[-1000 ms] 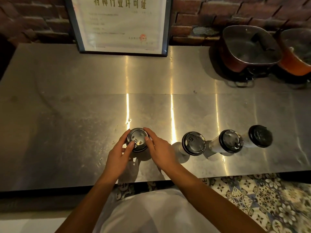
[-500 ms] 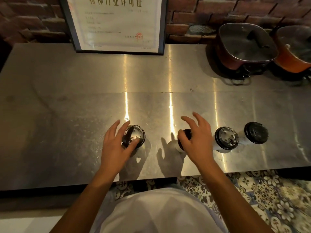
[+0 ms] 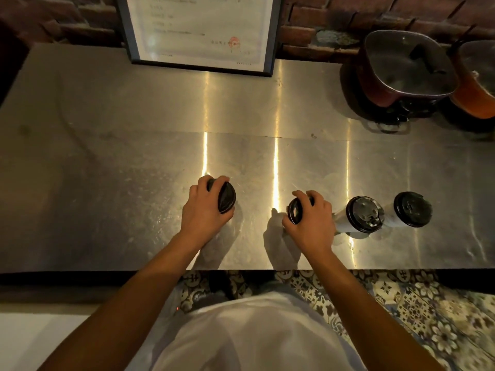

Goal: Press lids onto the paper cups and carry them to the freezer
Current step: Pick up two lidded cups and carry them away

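Note:
Several white paper cups with black lids stand in a row near the front of the steel counter [image 3: 107,183]. My left hand [image 3: 203,207] grips the leftmost cup [image 3: 226,198] from its left side, fingers curled over the lid's far rim. My right hand [image 3: 312,219] grips the second cup [image 3: 294,210] from the right, covering most of it. Two more lidded cups [image 3: 364,214] [image 3: 412,208] stand untouched to the right.
A framed certificate [image 3: 201,30] leans on the brick wall at the back. Two red pots with glass lids [image 3: 407,65] [image 3: 479,79] stand at the back right. The counter's front edge [image 3: 80,274] is close to my body, with patterned floor tiles [image 3: 428,317] below.
Both hands pressed the leftmost cup's lid a second ago. My right hand then moved right to the second cup and closed around it, while my left hand wrapped round the first cup.

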### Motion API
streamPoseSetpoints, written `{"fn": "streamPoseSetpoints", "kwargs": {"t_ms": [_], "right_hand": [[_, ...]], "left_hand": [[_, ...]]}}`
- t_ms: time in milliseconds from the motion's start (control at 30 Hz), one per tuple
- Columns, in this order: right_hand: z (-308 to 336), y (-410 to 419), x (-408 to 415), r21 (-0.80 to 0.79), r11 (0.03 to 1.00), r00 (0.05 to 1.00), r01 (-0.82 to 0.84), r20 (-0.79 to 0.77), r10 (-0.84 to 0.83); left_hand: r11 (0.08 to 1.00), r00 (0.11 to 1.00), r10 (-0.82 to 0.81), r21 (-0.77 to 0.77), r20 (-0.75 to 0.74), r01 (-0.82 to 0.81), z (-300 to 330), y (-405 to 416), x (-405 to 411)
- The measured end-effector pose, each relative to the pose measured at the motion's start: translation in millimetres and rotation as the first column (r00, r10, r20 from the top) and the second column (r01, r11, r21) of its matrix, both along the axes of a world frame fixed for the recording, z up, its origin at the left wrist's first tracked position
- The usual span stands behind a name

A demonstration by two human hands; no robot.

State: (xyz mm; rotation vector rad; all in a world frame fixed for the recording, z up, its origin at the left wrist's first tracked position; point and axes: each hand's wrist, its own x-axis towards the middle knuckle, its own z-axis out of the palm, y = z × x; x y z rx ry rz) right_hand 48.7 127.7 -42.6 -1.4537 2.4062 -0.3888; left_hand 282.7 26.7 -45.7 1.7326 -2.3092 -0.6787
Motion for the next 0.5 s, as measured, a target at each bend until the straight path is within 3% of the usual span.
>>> {"fn": "streamPoseSetpoints", "kwargs": {"t_ms": [167, 267, 500], "right_hand": [[-0.4, 3.0, -7.2, -0.006, 0.995, 0.995, -0.1, -0.007, 0.1], [-0.8, 3.8, -17.9, 0.015, 0.978, 0.978, -0.207, -0.009, 0.207], [10.3, -30.6, -52.0, 0.155, 0.855, 0.867, -0.495, 0.02, 0.499]], "left_hand": [[0.998, 0.994, -0.02, -0.059, 0.105, 0.026, 2.1, 4.6, -15.4], [0.998, 0.992, 0.048, -0.048, 0.117, -0.043, 6.3, 11.1, -22.1], [0.98, 0.96, 0.201, -0.046, 0.197, -0.195, 16.9, 35.2, -34.8]]}}
